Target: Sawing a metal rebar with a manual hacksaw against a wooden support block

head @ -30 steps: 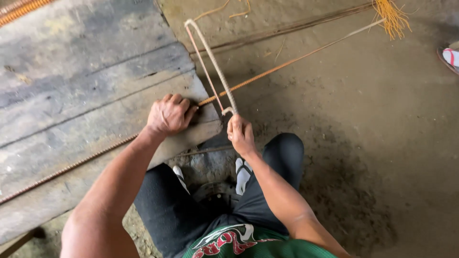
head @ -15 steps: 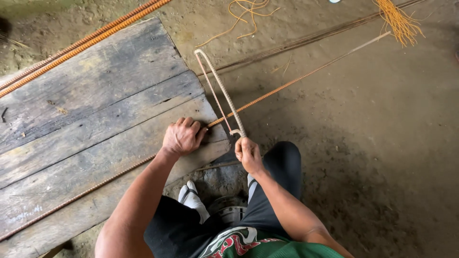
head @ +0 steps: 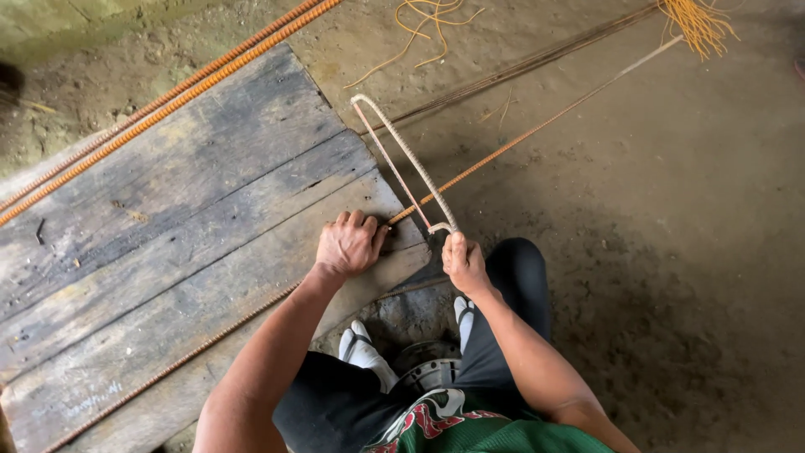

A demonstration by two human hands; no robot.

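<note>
Dirt floor open rightward; at the plank bench point(head: 168, 218) edge, left hand point(head: 350, 245) pins rebar point(head: 537, 130); right hand point(head: 464, 262) grips bent stirrup point(head: 408, 159).

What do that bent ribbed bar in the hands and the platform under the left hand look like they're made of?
The bent bar looks like steel reinforcing rod: ribbed surface, dull grey with rusty patches. The platform looks like bare, weathered wooden planks: visible grain, cracks, grey staining, no paint. The left hand presses on it; the right hand grips the bar's end.
</note>
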